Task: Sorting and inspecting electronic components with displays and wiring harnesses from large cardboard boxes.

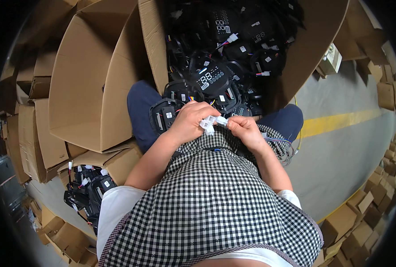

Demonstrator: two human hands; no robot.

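Observation:
In front of my lap, my left hand [190, 120] has its fingers closed around a small cluster of white plastic connectors [208, 126]. My right hand [246, 131] pinches a single white connector [222, 120], whose end meets the cluster; whether the two are joined I cannot tell. Thin coloured wires [281, 146] trail over my right thigh beside the right wrist. Just beyond my hands, black display units [213, 80] with cables and white plugs fill a large open cardboard box [153, 40]. One black unit [164, 116] lies near my left hand, at the box's near edge.
At the left stands a tall open carton [84, 84]. Below it, a smaller box [124, 164] holds more black units [91, 187] with white plugs. A yellow line [340, 122] crosses the grey floor [340, 155] to the right, with stacked cartons [340, 222] along the edge.

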